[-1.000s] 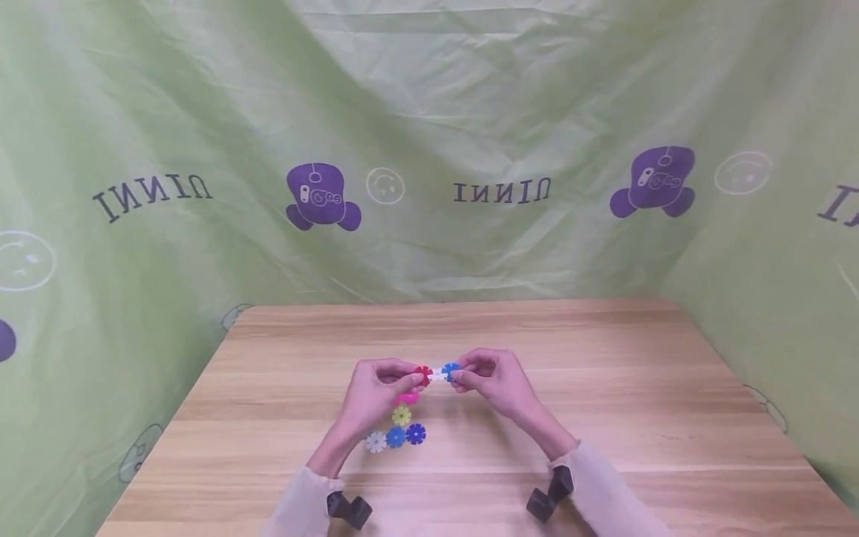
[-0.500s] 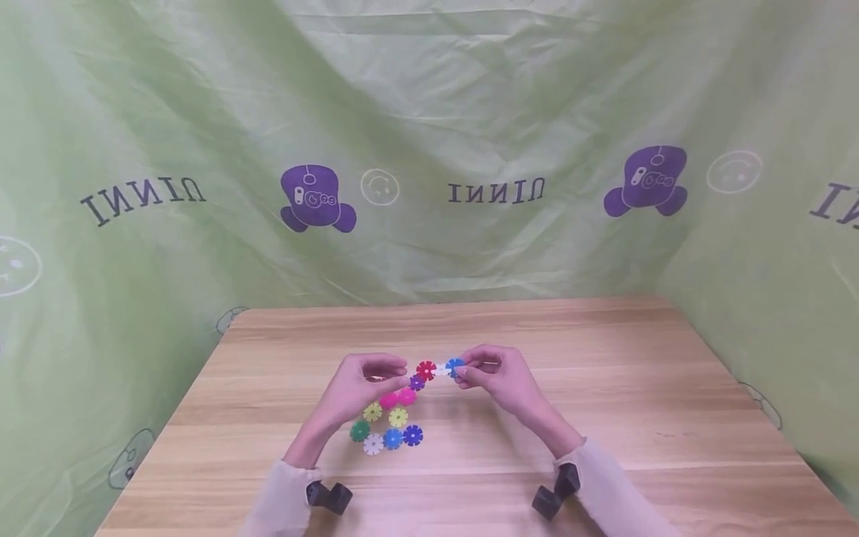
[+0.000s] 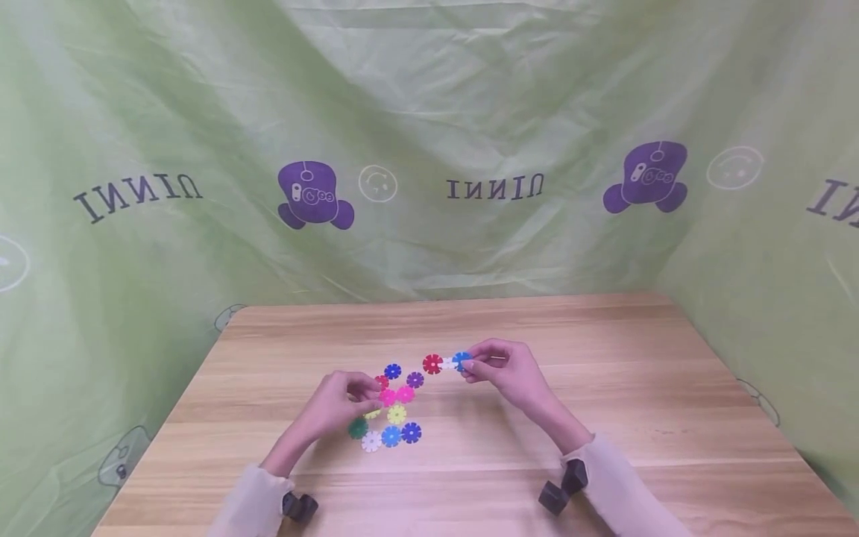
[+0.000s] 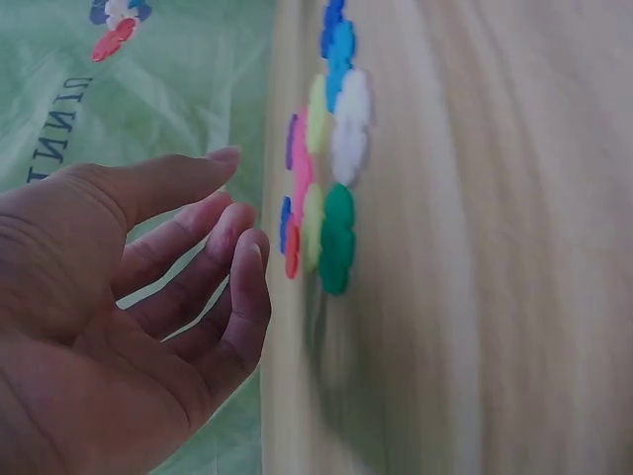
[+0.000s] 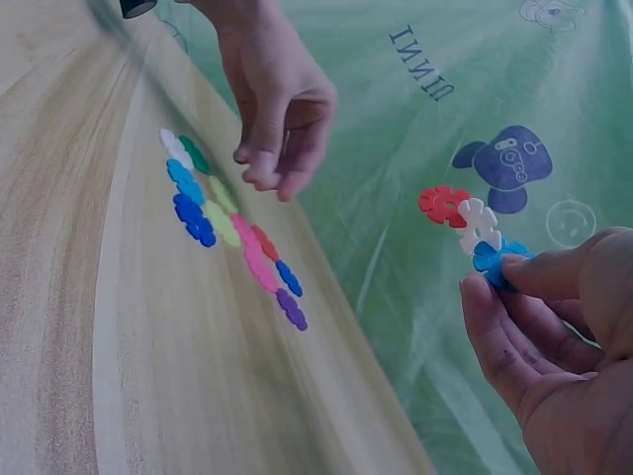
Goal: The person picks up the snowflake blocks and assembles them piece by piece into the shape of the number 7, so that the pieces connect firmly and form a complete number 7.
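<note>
My right hand (image 3: 505, 373) pinches a light-blue snowflake disc (image 5: 495, 263) between thumb and fingers. Joined to that disc are a white disc (image 5: 479, 226) and a red disc (image 5: 444, 205), the short chain held above the table. My left hand (image 3: 345, 403) hovers over the left side of a larger group of discs on the table, its fingers loosely bent with nothing between them. In that group are a green disc (image 4: 337, 239), a white disc (image 3: 371, 441), a dark-blue disc (image 3: 411, 432), pink discs (image 3: 405, 394) and a purple disc (image 3: 414, 380), among several others.
The wooden table (image 3: 570, 462) reaches back to a green printed curtain (image 3: 429, 246), which also hangs along both sides. Dark devices are strapped to the left wrist (image 3: 300, 508) and right wrist (image 3: 564, 486).
My left hand has let go of the red disc and moved left and down toward the group. The right hand has shifted slightly right with the three-disc chain.
</note>
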`<state>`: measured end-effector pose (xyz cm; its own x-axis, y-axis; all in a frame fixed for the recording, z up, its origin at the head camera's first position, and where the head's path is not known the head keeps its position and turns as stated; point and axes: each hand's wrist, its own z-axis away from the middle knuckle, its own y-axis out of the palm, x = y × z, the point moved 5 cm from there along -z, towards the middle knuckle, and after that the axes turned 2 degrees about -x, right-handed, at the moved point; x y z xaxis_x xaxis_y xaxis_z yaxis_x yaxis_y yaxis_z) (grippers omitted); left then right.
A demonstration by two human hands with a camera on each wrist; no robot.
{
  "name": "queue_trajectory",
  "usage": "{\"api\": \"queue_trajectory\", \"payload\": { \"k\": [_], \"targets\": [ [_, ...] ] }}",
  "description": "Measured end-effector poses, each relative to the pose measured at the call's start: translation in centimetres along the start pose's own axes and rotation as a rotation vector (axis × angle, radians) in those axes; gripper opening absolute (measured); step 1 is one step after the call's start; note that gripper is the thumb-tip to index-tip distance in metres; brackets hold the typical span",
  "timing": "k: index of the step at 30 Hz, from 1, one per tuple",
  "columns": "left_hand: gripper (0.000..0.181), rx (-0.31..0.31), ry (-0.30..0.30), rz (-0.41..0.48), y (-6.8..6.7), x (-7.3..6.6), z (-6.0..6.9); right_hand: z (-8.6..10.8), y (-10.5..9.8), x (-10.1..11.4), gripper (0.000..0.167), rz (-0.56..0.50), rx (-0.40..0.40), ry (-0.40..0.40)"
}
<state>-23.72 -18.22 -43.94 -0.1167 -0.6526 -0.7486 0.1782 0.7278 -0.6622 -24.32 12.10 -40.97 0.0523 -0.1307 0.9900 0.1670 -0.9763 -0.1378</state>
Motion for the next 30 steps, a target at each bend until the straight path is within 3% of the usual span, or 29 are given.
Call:
{"api": "queue_trajectory", "payload": {
  "k": [3, 11, 17, 22, 30],
  "targets": [
    [0.021, 0.009, -0.002, -0.038, -0.2, 0.7, 0.7, 0.0, 0.0, 0.1, 0.022, -0.011, 0.005, -0.010],
    [0.025, 0.114, 0.097, -0.102, -1.3, 2.0, 2.2, -0.2, -0.2, 0.0, 0.024, -0.002, 0.005, -0.002],
    [0.034, 0.139, 0.088, -0.123, -2.3, 2.6, 2.4, -0.4, -0.5, 0.1, 0.024, 0.004, -0.007, 0.001],
    [0.035, 0.150, 0.096, -0.159, -1.9, 3.0, 2.6, -0.2, -0.2, 0.0, 0.025, -0.006, 0.010, 0.014],
    [0.027, 0.196, 0.103, -0.227, -1.1, 2.3, 2.6, -0.1, 0.1, -0.3, 0.023, -0.016, 0.002, 0.011]
  ]
}}
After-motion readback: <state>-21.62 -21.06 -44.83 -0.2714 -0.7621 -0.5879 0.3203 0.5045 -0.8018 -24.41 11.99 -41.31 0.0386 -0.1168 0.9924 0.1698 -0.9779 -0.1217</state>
